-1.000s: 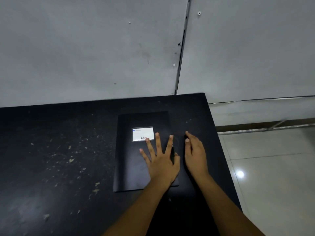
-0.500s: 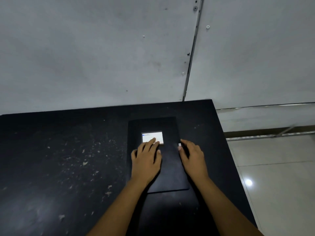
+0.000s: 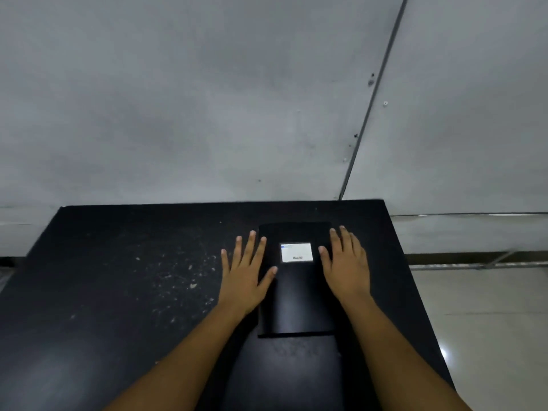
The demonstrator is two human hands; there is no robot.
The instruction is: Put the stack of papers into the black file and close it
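Note:
The black file lies shut and flat on the black table, with a white label on its cover. My left hand rests flat at the file's left edge, fingers spread, the thumb on the cover. Along the file's right edge lies my right hand, flat as well, with its thumb beside the label. No papers show; whatever is inside the file is hidden.
The table's right edge drops to a tiled floor. A grey wall stands right behind the table. Pale specks dot the tabletop left of the file.
My left hand has slid off the cover's middle to the file's left edge and spread its fingers. My right hand moved up along the right edge. The view shifted.

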